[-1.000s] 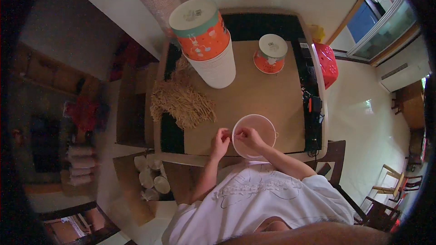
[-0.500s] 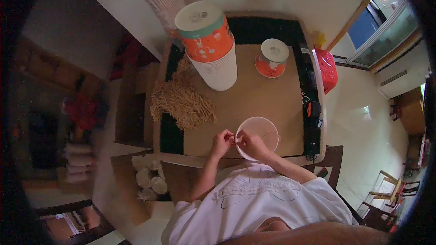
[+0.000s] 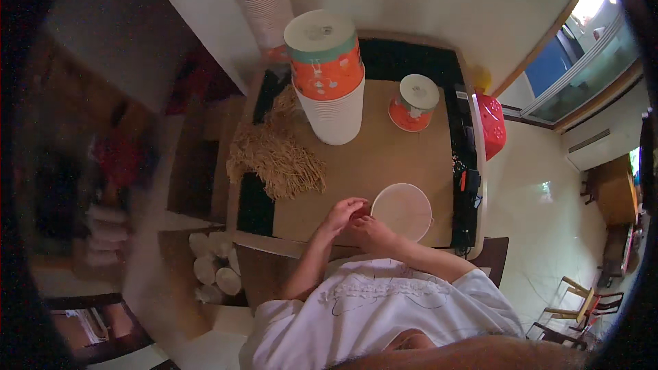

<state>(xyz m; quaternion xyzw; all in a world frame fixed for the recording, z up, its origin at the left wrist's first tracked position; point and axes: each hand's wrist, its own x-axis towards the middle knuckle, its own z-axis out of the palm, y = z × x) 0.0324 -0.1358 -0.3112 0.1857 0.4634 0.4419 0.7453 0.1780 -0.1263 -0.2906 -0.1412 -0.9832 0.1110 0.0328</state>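
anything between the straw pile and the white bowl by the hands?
Head view: only bare brown tabletop between the straw pile and the white bowl; left hand sits at the bowl's near-left edge.

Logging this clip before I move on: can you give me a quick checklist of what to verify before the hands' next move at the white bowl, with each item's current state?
1. Both hands in view: ok. Left hand and right hand meet at the near table edge.
2. White bowl upright on the brown mat: ok.
3. Right hand against the bowl's near rim: ok.
4. What the fingers pinch between them: cannot tell, too small.
5. Bowl contents: cannot tell.
6. Straw pile and stack of cups apart from the hands: ok.
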